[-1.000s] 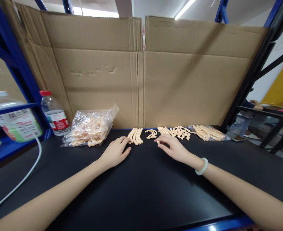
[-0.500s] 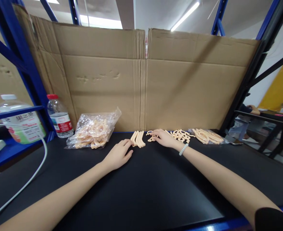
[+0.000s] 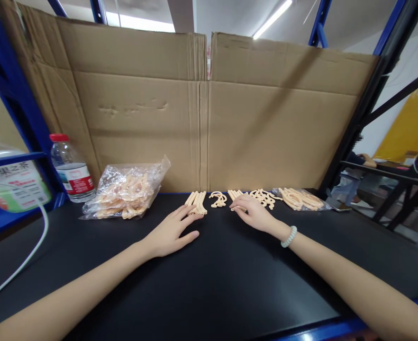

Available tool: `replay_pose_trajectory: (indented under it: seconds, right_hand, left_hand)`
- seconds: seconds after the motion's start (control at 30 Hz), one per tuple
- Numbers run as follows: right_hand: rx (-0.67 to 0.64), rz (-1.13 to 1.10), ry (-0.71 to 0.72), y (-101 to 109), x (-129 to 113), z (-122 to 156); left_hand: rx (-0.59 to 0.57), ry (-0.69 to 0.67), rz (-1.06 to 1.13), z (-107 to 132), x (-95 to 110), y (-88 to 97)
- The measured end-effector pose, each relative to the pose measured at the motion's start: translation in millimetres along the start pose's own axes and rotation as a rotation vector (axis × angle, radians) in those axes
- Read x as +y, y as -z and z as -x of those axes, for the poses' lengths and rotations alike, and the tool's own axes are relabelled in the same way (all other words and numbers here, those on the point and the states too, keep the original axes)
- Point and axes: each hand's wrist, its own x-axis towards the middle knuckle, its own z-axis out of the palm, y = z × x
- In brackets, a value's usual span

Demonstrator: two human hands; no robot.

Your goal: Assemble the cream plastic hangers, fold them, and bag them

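My left hand (image 3: 171, 233) lies open with its fingers spread. Its fingertips rest on the near ends of several slim, beige, slightly curved plastic-looking strips (image 3: 197, 201) laid side by side. Just to the right is a small cluster of curved beige pieces (image 3: 218, 199), with neither hand touching it. My right hand (image 3: 254, 214) is over a second row of beige strips (image 3: 234, 193); its fingers bend down at their near ends, and the thumb stands apart. The hand partly hides that row. Behind its knuckles lies a loose pile of small knobbed beige pieces (image 3: 264, 198).
A clear bag of beige parts (image 3: 125, 192) sits at the left, beside a red-capped bottle (image 3: 73, 170) and a large jug (image 3: 20, 180). A flat bag of curved beige parts (image 3: 301, 199) lies at the right. Cardboard (image 3: 141, 109) walls the black table's (image 3: 202, 284) back.
My right hand has moved right, from the small curved cluster to the second row of strips, uncovering the cluster. My left hand's fingers have spread over the first strips. The view has shifted slightly.
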Motion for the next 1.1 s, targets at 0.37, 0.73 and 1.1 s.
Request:
replay_pose_trajectory:
  seconds: [0.37,0.73,1.1]
  right_hand:
    - [-0.113,0.029,0.140,-19.4,-30.6,1.6]
    - [-0.143,-0.046,0.081,-21.3,-32.3,-1.0]
    - [-0.173,0.040,0.131,-17.5,-33.9,-0.9]
  left_hand:
    - [-0.160,0.111,-0.014,-7.3,-2.2,-0.6]
    - [-0.070,0.041,-0.004,-19.1,4.9,-11.3]
    - [0.074,0.018,-0.025,-15.0,7.8,-8.3]
